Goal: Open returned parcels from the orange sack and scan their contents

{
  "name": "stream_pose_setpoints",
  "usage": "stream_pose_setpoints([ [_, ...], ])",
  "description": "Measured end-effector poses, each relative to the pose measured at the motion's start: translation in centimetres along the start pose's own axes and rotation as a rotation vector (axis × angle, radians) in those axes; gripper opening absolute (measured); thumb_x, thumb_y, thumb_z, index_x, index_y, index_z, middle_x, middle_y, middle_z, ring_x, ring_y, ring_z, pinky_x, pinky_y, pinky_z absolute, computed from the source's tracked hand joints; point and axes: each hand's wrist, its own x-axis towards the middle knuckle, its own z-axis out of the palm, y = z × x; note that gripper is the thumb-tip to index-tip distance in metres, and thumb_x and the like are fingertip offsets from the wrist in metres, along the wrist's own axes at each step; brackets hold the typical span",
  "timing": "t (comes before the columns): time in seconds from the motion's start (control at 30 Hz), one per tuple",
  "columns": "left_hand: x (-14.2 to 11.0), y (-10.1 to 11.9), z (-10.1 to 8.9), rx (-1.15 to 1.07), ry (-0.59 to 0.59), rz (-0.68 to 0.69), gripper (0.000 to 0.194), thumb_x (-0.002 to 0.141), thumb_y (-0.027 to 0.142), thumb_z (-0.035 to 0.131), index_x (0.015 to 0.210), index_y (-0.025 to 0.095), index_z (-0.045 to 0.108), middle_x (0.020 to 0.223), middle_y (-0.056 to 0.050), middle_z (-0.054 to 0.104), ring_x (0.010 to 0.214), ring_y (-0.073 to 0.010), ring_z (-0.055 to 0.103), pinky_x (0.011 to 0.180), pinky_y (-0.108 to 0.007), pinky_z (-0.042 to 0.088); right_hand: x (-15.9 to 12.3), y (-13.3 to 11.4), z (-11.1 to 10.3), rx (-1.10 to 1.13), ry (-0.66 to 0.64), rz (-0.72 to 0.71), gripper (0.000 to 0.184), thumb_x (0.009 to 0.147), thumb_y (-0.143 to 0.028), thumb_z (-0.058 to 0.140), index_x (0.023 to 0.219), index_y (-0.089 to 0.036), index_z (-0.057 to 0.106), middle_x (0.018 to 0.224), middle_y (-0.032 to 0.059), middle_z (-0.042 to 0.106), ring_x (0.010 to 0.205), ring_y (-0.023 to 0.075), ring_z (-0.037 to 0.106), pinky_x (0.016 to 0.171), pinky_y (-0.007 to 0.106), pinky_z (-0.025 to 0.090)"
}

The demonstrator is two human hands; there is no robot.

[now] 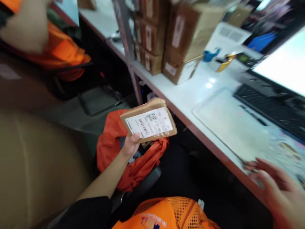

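Observation:
My left hand [131, 144] grips a small brown cardboard box [173, 131] by its near lower corner, thumb on top. The box bears a white shipping label [150, 124] with barcodes and is held tilted in the air. Below it lies an open orange-red bag [109, 133], with things inside that are partly hidden by the box. My right hand [274, 184] is over the front edge of the white desk [181, 95], blurred, its thumb and fingers apart. Nothing clearly shows between them. Close to its fingertips lies a pale clear mat [228, 124].
Stacked cardboard boxes [181, 38] stand at the back of the desk beside a metal post [124, 31]. A black keyboard [271, 108] and a bright screen [283, 63] are at right. A person in orange [64, 47] is at far left, above a large brown carton [43, 165].

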Motion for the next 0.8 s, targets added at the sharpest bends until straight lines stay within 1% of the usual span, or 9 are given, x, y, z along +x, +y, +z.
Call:
stream_pose_setpoints([
  [0.1,0.7,1.5,10.5,0.068,-0.295,0.077,0.084,0.067,0.068,0.089,0.132,0.022,0.065,0.119,-0.011,0.077,0.112,-0.036,0.075,0.098,-0.05,0.065,1.1,4.2,-4.7,-0.064,0.264,0.107,0.041,0.094,-0.061,0.063,0.123,-0.034,0.07,0.109,0.0062,0.078,0.088,0.0322,0.077,0.087,0.05,0.061],
  [0.2,1.9,0.5,21.5,0.167,-0.529,0.232,0.082,0.069,0.067,0.089,0.13,0.021,0.059,0.125,-0.012,0.074,0.117,-0.0325,0.072,0.103,-0.047,0.061,2.0,10.1,-9.7,-0.346,0.464,0.166,0.053,0.094,-0.058,0.055,0.123,-0.016,0.071,0.118,0.0179,0.075,0.103,0.0359,0.073,0.098,0.049,0.056],
  [0.3,2.7,-2.4,31.5,0.368,-0.674,0.335,0.083,0.07,0.066,0.089,0.128,0.02,0.052,0.134,-0.014,0.067,0.126,-0.0325,0.066,0.111,-0.049,0.053,2.0,15.1,-12.3,-0.555,0.376,0.283,0.061,0.097,-0.049,0.052,0.136,-0.003,0.063,0.137,0.0288,0.065,0.132,0.041,0.059,0.114,0.051,0.045],
  [0.37,2.6,-4.8,36.3,0.562,-0.758,0.307,0.087,0.071,0.064,0.089,0.132,0.019,0.046,0.137,-0.017,0.065,0.128,-0.0341,0.064,0.113,-0.052,0.05,2.0,16.8,-12.6,-0.594,0.244,0.412,0.065,0.099,-0.046,0.054,0.145,0.001,0.054,0.145,0.0313,0.058,0.138,0.0416,0.054,0.116,0.05,0.043],
  [0.4,2.4,-5.9,37.8,0.652,-0.8,0.282,0.089,0.071,0.062,0.089,0.134,0.019,0.044,0.139,-0.018,0.063,0.129,-0.0351,0.064,0.114,-0.054,0.049,2.0,17.2,-12.5,-0.592,0.177,0.475,0.067,0.1,-0.045,0.055,0.148,0.002,0.051,0.146,0.0317,0.058,0.137,0.0417,0.055,0.114,0.05,0.044],
  [0.47,2.2,-7.9,39.3,0.767,-0.885,0.263,0.093,0.073,0.059,0.088,0.14,0.018,0.04,0.146,-0.022,0.059,0.134,-0.0372,0.062,0.116,-0.055,0.048,2.3,17.4,-12.2,-0.582,0.069,0.566,0.067,0.101,-0.044,0.057,0.149,0.002,0.048,0.142,0.0311,0.06,0.133,0.0419,0.059,0.11,0.049,0.047],
  [0.6,2.3,-10.2,38.9,0.824,-0.988,0.315,0.103,0.073,0.06,0.089,0.15,0.018,0.035,0.155,-0.024,0.053,0.144,-0.0388,0.054,0.119,-0.054,0.045,4.1,17.0,-11.9,-0.538,0.007,0.672,0.062,0.101,-0.048,0.06,0.142,-0.002,0.053,0.135,0.0284,0.065,0.128,0.0408,0.062,0.103,0.046,0.05],
  [0.73,2.8,-10.6,38.4,0.793,-1.035,0.301,0.101,0.076,0.059,0.088,0.151,0.022,0.033,0.152,-0.019,0.057,0.142,-0.0369,0.056,0.122,-0.055,0.042,6.4,16.4,-12.0,-0.486,-0.022,0.73,0.058,0.097,-0.043,0.065,0.139,-0.005,0.055,0.135,0.0285,0.066,0.128,0.0407,0.063,0.096,0.044,0.053],
  [0.8,2.9,-10.4,38.4,0.726,-1.034,0.314,0.096,0.076,0.058,0.088,0.149,0.023,0.035,0.154,-0.017,0.056,0.144,-0.0348,0.055,0.125,-0.052,0.039,6.6,15.6,-12.4,-0.485,-0.027,0.738,0.054,0.095,-0.044,0.065,0.134,-0.007,0.06,0.13,0.0284,0.068,0.122,0.0409,0.066,0.093,0.044,0.053],
])
